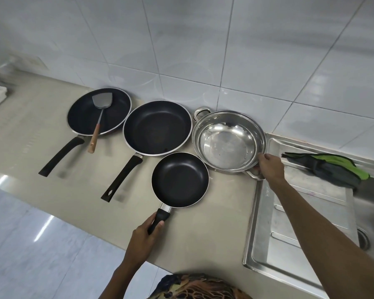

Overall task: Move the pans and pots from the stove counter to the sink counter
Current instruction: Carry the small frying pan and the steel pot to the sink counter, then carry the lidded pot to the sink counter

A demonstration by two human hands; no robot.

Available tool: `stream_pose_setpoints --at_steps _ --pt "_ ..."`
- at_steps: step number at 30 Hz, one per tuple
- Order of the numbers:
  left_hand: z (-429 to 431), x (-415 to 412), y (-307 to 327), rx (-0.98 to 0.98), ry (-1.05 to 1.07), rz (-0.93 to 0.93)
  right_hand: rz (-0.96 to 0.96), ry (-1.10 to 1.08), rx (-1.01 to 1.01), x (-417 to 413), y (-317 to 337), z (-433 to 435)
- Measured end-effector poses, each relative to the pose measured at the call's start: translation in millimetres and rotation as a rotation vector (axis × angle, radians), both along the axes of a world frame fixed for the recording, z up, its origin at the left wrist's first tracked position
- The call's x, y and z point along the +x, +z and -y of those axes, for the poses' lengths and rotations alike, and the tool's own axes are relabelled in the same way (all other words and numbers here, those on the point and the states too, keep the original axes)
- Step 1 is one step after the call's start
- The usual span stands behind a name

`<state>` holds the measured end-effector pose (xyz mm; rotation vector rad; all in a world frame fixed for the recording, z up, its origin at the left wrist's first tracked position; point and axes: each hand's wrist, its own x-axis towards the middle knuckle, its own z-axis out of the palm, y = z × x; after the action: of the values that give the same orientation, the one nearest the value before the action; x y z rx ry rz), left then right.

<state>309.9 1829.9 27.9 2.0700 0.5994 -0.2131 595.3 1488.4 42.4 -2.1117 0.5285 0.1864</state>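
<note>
From the head camera, four vessels sat on the beige counter: three black non-stick frying pans and one steel pot. The far-left pan held one metal spatula with a wooden grip resting over its rim. The middle pan was empty, as was the small pan nearest the person. The steel pot, with two loop handles, stood just beside the sink and held nothing. One green and grey cloth lay on the sink's ledge.

The left hand had its fingers wrapped around the small pan's black handle. The right hand curled its fingers over the pot's near rim by its handle. A faint stamp on the sink edge was unreadable.
</note>
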Motion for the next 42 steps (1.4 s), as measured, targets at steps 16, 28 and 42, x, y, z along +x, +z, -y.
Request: stream_pose_setpoints --at_steps 16,28,42 --pt "27.6 0.6 4.5 0.602 -0.231 0.278 0.184 0.216 -0.298 -98.2 28.9 5.6" --pt "150.0 -14.2 2.1 0.522 -0.578 0.212 0.218 0.564 -0.610 -255.7 14.7 49.9" --pt "410.5 -121.7 18.9 0.575 -0.939 0.336 0.239 0.426 -0.843 -463.9 38.8 276.0"
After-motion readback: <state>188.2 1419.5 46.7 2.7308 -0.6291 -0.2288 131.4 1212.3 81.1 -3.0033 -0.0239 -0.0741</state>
